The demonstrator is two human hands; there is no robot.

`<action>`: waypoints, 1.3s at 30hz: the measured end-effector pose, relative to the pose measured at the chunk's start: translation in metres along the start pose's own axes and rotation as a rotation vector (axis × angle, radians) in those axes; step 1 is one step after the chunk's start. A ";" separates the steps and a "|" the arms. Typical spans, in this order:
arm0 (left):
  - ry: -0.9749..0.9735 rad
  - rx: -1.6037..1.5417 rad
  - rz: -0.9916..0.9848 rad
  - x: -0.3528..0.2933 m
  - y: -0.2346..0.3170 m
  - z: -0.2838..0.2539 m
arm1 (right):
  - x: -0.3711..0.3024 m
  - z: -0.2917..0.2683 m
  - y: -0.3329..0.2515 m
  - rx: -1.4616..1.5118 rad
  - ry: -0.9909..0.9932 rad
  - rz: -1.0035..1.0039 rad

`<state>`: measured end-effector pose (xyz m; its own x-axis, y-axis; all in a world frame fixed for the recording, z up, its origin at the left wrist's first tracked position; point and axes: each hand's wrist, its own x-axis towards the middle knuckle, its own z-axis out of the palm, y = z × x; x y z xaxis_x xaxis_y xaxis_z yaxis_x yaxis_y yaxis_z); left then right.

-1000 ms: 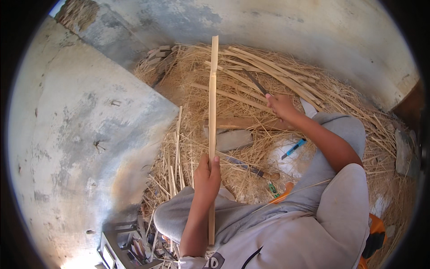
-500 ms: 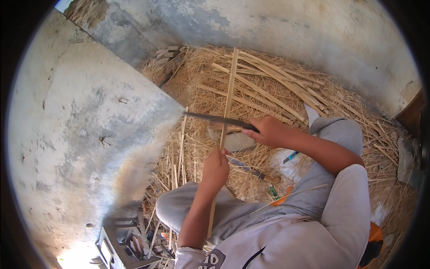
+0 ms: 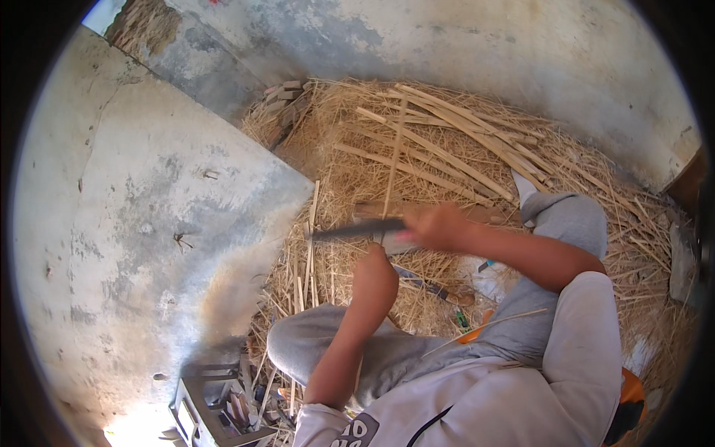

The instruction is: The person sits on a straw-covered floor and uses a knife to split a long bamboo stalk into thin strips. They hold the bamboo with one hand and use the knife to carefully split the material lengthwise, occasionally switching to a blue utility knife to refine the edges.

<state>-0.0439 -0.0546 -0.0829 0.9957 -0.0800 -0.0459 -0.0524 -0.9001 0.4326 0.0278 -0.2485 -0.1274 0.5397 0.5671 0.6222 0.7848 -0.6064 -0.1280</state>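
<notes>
My left hand (image 3: 376, 276) is closed round a long, pale bamboo strip (image 3: 396, 160), which runs upright away from me and shows a narrow side. In my right hand (image 3: 441, 227), slightly blurred, is the handle of a large knife (image 3: 354, 229). Its dark, broad blade points left and lies across the strip just beyond my left fist. Whether the edge bites into the bamboo cannot be made out. A thin sliver (image 3: 491, 328) rests on my grey trousers.
Straw-like shavings (image 3: 335, 201) cover the floor. More bamboo strips (image 3: 447, 156) lie ahead. A blue cutter (image 3: 485, 265) and a brown-handled tool (image 3: 439, 289) lie by my legs. A grey frame-like container (image 3: 186, 417) stands lower left. A stained wall (image 3: 149, 194) rises on the left.
The knife has come down the strip toward my left fist. My left hand has shifted slightly right, and the strip has turned from its broad face to a narrower side.
</notes>
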 end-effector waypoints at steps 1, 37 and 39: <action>-0.020 0.012 0.010 -0.005 0.000 0.001 | 0.003 0.001 0.018 -0.018 -0.061 0.053; -0.141 0.026 0.098 -0.043 -0.015 -0.010 | -0.018 0.002 0.077 0.072 -0.324 0.603; -0.163 -0.008 0.086 -0.040 -0.016 -0.014 | -0.010 0.001 0.079 0.194 -0.326 0.697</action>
<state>-0.0816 -0.0309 -0.0757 0.9621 -0.2252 -0.1535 -0.1353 -0.8836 0.4483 0.0850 -0.3014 -0.1445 0.9649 0.2448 0.0955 0.2557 -0.7910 -0.5557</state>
